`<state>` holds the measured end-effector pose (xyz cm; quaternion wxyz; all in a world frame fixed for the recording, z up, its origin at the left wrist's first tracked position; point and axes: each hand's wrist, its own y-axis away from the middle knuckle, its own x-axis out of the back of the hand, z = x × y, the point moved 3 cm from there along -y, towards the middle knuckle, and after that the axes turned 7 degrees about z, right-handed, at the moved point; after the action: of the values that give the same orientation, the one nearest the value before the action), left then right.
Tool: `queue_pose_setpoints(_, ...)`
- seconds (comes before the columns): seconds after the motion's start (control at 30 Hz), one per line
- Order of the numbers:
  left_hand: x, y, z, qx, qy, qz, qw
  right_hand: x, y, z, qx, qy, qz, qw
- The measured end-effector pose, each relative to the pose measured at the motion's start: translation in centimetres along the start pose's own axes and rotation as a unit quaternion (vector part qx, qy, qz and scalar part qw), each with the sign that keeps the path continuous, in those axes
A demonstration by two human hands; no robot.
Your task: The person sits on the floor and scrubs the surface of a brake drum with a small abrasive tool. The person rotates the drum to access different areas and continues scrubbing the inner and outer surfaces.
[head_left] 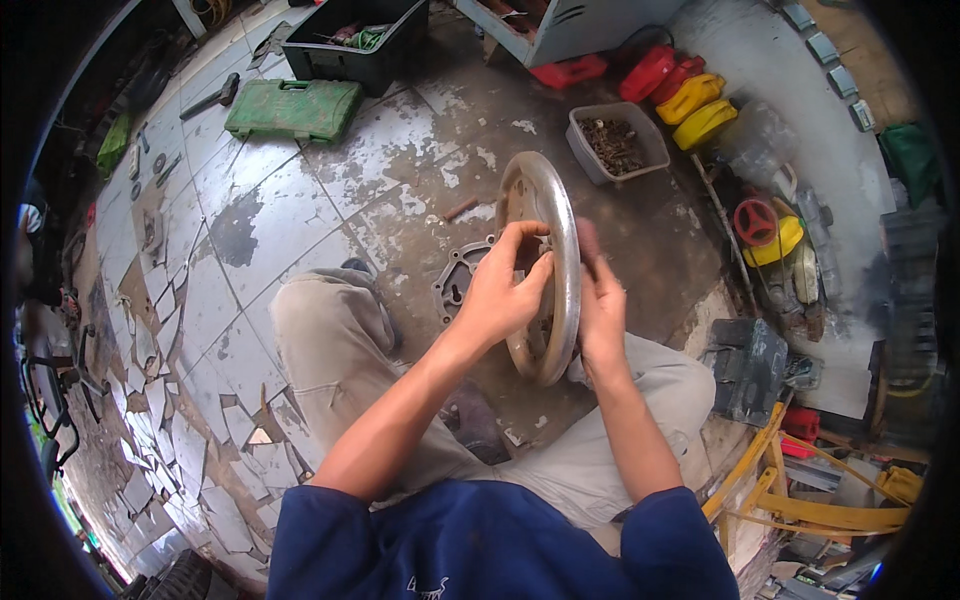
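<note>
A dull metal wheel-shaped part point(565, 290) with a thick rounded rim stands on edge between my hands, above the floor in front of my crossed legs. My left hand point(503, 285) reaches into its left face, thumb and fingers curled at the middle and closed on it; the fingertips are partly hidden. My right hand point(602, 318) is at the other face, close against the rim. Its fingers are smeared by motion and partly hidden. Behind my left hand a flat grey metal casting point(452, 284) with bolt holes lies on the floor.
A short rusty rod point(461, 209) lies beyond the casting. Farther off are a grey tub of small metal parts point(655, 150), a green tool case point(293, 109) and a black crate point(395, 45). Red and yellow containers point(692, 98) line the right. Broken tiles point(190, 450) cover the left floor.
</note>
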<state>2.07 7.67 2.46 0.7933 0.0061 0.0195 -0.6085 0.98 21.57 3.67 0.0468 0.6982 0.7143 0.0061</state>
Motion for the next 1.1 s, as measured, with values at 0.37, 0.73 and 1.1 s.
queue_pose_setpoints(0.37, 0.0, -0.3, -0.3, 0.047, 0.058, -0.011, 0.997, 1.2, 0.5, -3.9, 0.163, 0.159, 0.029, 0.973)
queue_pose_setpoints(0.73, -0.7, -0.6, -0.9, 0.042, 0.048, -0.005, 0.998, 1.8, -1.0, -2.1, 0.103, 0.133, -0.014, 0.986)
queue_pose_setpoints(1.1, -0.1, -0.5, 0.0, 0.002, 0.002, 0.01, 1.0, 2.2, -1.0, -2.3, 0.097, 0.171, -0.009, 0.98)
